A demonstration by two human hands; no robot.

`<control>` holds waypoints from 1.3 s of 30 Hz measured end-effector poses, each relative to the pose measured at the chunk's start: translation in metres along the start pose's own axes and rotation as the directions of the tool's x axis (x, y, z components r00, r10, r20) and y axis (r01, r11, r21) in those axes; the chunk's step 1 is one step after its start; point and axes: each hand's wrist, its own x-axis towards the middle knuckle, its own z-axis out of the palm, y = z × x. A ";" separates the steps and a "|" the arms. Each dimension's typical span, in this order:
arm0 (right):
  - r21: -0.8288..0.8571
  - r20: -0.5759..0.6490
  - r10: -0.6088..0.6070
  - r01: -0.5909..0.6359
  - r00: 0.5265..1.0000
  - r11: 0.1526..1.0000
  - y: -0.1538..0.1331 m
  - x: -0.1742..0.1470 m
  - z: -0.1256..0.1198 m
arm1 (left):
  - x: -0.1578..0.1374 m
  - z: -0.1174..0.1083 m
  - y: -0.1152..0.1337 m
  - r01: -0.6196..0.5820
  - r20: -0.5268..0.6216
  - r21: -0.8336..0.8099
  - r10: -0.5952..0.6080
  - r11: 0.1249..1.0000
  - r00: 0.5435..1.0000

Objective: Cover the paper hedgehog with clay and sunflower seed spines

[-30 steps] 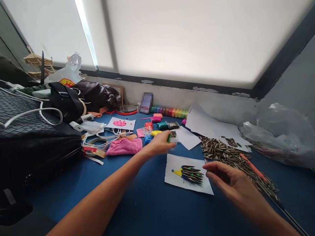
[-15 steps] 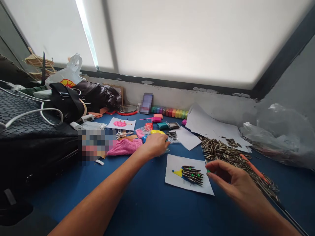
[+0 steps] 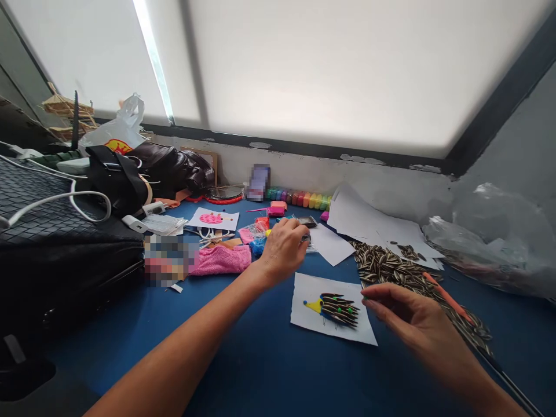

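Note:
My left hand (image 3: 284, 249) hovers over the packets of modelling clay with its fingers curled down. They seem to close on a dark packet in clear wrap, but the hand hides most of it. My right hand (image 3: 410, 318) pinches a tiny ball of green clay (image 3: 365, 298) between thumb and forefinger, just off the right edge of a white card (image 3: 304, 284). On that card is a hedgehog picture: a yellow clay face (image 3: 315, 306) with a blue nose, and sunflower seeds (image 3: 341, 313) as spines, dotted with green clay.
A heap of sunflower seeds (image 3: 382, 263) with an orange stick (image 3: 447, 298) lies behind my right hand. Left of my left hand are a pink cloth (image 3: 223, 259) and a pink clay picture (image 3: 212, 218). White paper sheets (image 3: 369, 217) and a black bag (image 3: 65, 260) flank the blue table (image 3: 243, 359).
My left hand has moved slightly right and toward the back, now covering the dark packet and uncovering a blue one. My right hand has shifted a little left, still pinching the green clay.

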 end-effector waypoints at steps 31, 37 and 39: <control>-0.242 -0.166 -0.412 0.368 0.896 0.898 -0.001 -0.006 0.009 | -0.029 0.010 0.056 0.344 0.506 -0.785 0.215 0.515 0.835; -0.227 -0.086 -0.285 0.260 0.955 0.939 -0.001 -0.006 0.005 | -0.027 0.003 0.058 0.267 0.496 -0.684 0.165 0.679 0.852; -0.287 -0.015 -0.238 0.224 0.971 0.931 -0.003 -0.004 0.002 | -0.024 0.001 0.055 0.176 0.434 -0.608 0.138 0.774 0.890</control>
